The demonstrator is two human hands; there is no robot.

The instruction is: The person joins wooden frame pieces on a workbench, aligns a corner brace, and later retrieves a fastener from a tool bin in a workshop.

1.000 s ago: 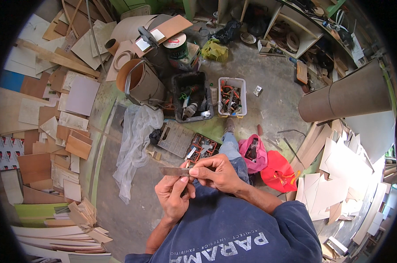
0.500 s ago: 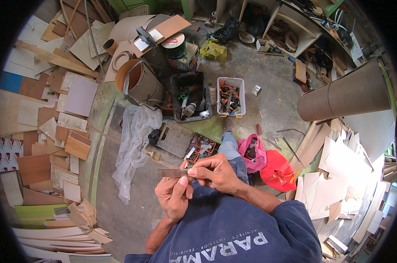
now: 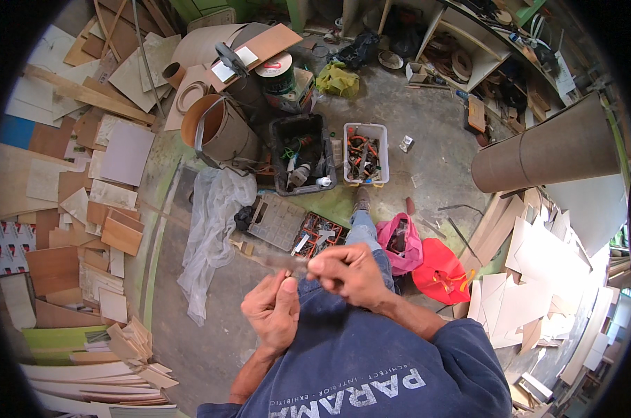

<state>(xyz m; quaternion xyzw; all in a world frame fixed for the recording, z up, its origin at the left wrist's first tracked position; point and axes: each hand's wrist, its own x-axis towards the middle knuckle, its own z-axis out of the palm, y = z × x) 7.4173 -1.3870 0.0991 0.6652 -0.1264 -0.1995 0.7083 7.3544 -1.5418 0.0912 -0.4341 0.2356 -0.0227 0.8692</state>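
A thin, flat, greyish metal strip (image 3: 285,262), smeared by motion, sticks out leftward from my right hand (image 3: 352,276), whose thumb and fingers pinch its right end. Just below the strip, my left hand (image 3: 270,311) is closed, thumb against fingertips. Something tiny and pale shows at those fingertips, too small to name. Both hands are in front of my dark blue shirt, above my lap. Beyond them on the floor lies an open tool case (image 3: 277,221) with a compartmented lid, its other half (image 3: 320,235) filled with small hardware.
A black crate (image 3: 279,157) and a white bin of tools (image 3: 365,183) stand ahead. Pink (image 3: 401,259) and red bags (image 3: 441,275) lie right of my leg. Clear plastic sheeting (image 3: 214,230) and a paintbrush (image 3: 243,246) lie left. Board offcuts (image 3: 54,268) cover the far left.
The strip has tilted and shifted slightly up and right with my right hand. My left fingers, earlier behind and under the strip, now sit just below it.
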